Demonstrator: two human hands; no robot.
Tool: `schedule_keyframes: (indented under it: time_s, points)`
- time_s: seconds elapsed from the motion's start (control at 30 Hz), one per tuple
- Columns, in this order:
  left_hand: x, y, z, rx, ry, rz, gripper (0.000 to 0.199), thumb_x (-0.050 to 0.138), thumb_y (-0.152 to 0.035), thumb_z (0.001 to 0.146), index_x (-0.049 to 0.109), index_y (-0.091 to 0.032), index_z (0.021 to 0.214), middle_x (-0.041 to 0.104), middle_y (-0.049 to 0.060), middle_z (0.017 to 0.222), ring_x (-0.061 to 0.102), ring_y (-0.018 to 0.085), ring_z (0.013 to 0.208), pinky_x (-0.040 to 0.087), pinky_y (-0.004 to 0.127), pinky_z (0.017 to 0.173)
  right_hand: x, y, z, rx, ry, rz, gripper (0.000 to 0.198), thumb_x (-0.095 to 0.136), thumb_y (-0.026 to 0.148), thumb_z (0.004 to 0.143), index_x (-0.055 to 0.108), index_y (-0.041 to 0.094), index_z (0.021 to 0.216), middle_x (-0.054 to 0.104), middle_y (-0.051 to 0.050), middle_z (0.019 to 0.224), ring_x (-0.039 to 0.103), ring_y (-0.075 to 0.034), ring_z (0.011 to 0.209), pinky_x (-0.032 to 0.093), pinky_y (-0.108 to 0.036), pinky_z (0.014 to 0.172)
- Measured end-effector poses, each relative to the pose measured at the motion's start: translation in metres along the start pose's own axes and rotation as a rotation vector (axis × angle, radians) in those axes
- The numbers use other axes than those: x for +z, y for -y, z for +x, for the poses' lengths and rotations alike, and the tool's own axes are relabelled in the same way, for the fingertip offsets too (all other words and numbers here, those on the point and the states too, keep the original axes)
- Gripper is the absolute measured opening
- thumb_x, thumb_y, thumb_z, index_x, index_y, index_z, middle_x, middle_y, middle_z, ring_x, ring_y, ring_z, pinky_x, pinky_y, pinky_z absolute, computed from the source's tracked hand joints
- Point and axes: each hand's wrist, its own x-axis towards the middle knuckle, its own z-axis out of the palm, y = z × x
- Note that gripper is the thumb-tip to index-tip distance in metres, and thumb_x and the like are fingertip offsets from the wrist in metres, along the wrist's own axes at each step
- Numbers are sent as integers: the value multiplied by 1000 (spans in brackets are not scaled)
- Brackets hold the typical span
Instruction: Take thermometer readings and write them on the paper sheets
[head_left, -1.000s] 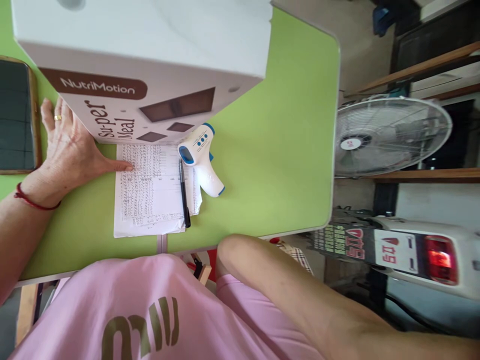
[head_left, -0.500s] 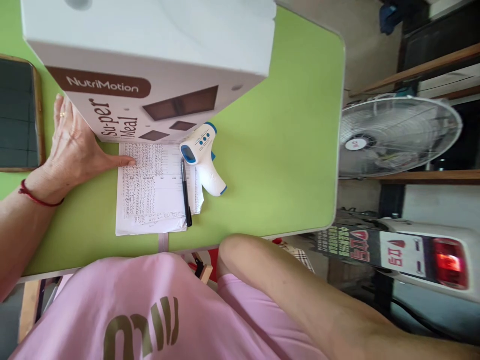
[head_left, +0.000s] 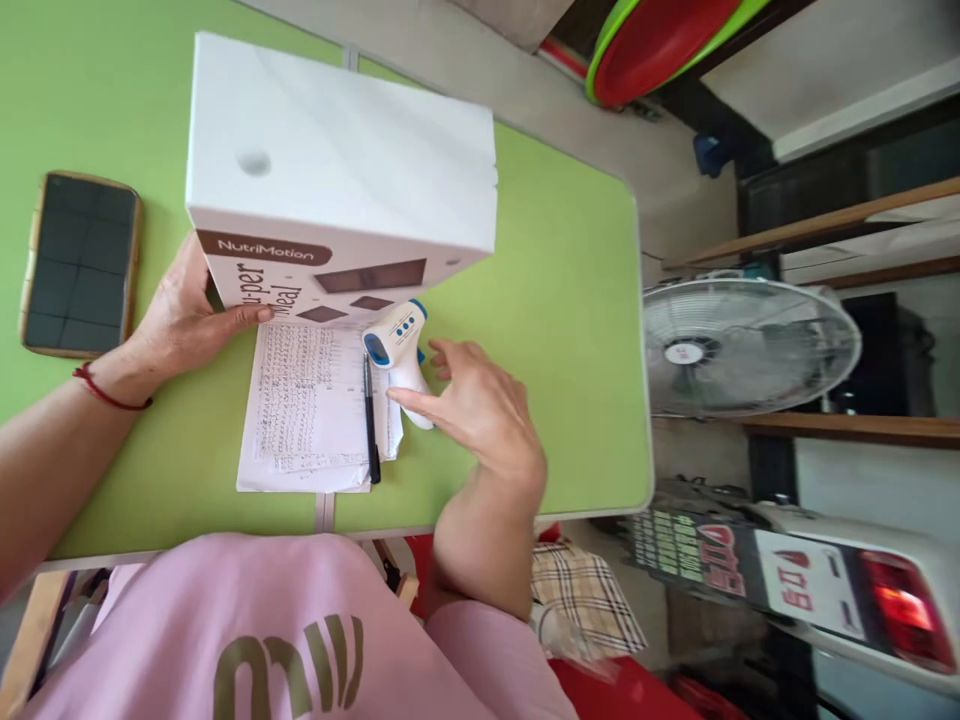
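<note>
A white cardboard box [head_left: 341,160] marked NutriMotion stands upright on the green table. My left hand [head_left: 176,320] is at its lower left edge, thumb against the printed front and the other fingers hidden behind the box. My right hand [head_left: 487,405] is at the white and blue infrared thermometer [head_left: 394,335], thumb across its handle and fingers apart on the far side; I cannot tell whether they touch it. Handwritten paper sheets [head_left: 300,410] lie in front of the box, with a black pen [head_left: 372,430] on them beside the thermometer.
A smartphone [head_left: 82,265] in a tan case lies left of my left hand. The green table [head_left: 570,330] ends in a pale rim at the right. Beyond it are a fan [head_left: 750,345] and the rear of a scooter [head_left: 825,580] with a red light.
My right hand has come in from the lower right to the thermometer. My left thumb has moved from the paper onto the box's front. The view has shifted, showing more of the box.
</note>
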Motion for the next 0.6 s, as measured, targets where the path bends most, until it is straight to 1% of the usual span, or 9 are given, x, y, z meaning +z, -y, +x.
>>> schedule_keyframes:
  time_s: [0.1,0.13,0.2,0.27,0.33,0.37,0.43,0.5,0.6]
  points:
    - [2,-5,-6,-53,-27,-17,90,65,-87,76,60,-15,130,62,10,135,58,34,123,49,51,106,18,-1,5,18,115,11,40,74,50,71,65,22,97,74,-8,94,68,-27,82,50,-39,69]
    - [3,-7,-7,-80,-37,-24,89,65,-87,76,60,-16,130,62,8,134,59,34,121,49,51,105,20,-2,5,43,111,43,34,73,47,70,65,22,93,73,-7,89,67,-26,78,50,-39,69]
    - [3,-11,-11,-118,-70,-44,85,66,-85,77,62,-17,127,65,5,128,62,33,114,52,49,98,20,-5,1,88,24,210,30,70,44,68,64,22,88,70,-4,79,64,-24,71,50,-39,67]
    - [4,-16,-14,-116,-102,-78,75,68,-80,80,64,-18,121,69,5,118,65,30,104,54,45,89,19,-5,-7,27,-125,546,34,70,47,67,64,23,89,66,-2,73,60,-20,65,50,-37,62]
    - [4,-21,-18,-98,-131,-120,63,68,-74,84,66,-19,114,71,5,106,67,28,94,55,40,79,22,2,-19,-143,-251,973,42,70,56,68,63,25,96,61,0,68,54,-17,58,46,-34,53]
    - [4,-24,-19,-96,-134,-140,58,67,-73,86,67,-20,111,71,4,101,68,27,89,54,39,74,26,8,-26,-238,-268,1185,49,69,62,67,62,26,100,56,2,64,49,-16,52,41,-32,46]
    - [5,-30,-21,-112,-116,-178,54,66,-71,88,67,-21,110,72,5,98,68,26,85,53,36,68,37,24,-40,-314,-123,1428,54,69,66,68,59,27,105,53,2,63,46,-15,49,37,-31,42]
    - [6,-34,-22,-128,-77,-214,55,67,-69,88,67,-21,115,72,5,102,68,27,88,53,35,68,51,41,-51,-284,79,1489,55,71,64,69,58,27,108,55,1,65,50,-17,51,39,-32,42]
    - [7,-34,-22,-137,-21,-214,58,69,-68,87,67,-21,121,73,6,109,68,29,92,54,36,72,69,58,-54,-268,146,1493,45,71,56,75,59,26,105,56,0,67,52,-17,56,45,-33,48]
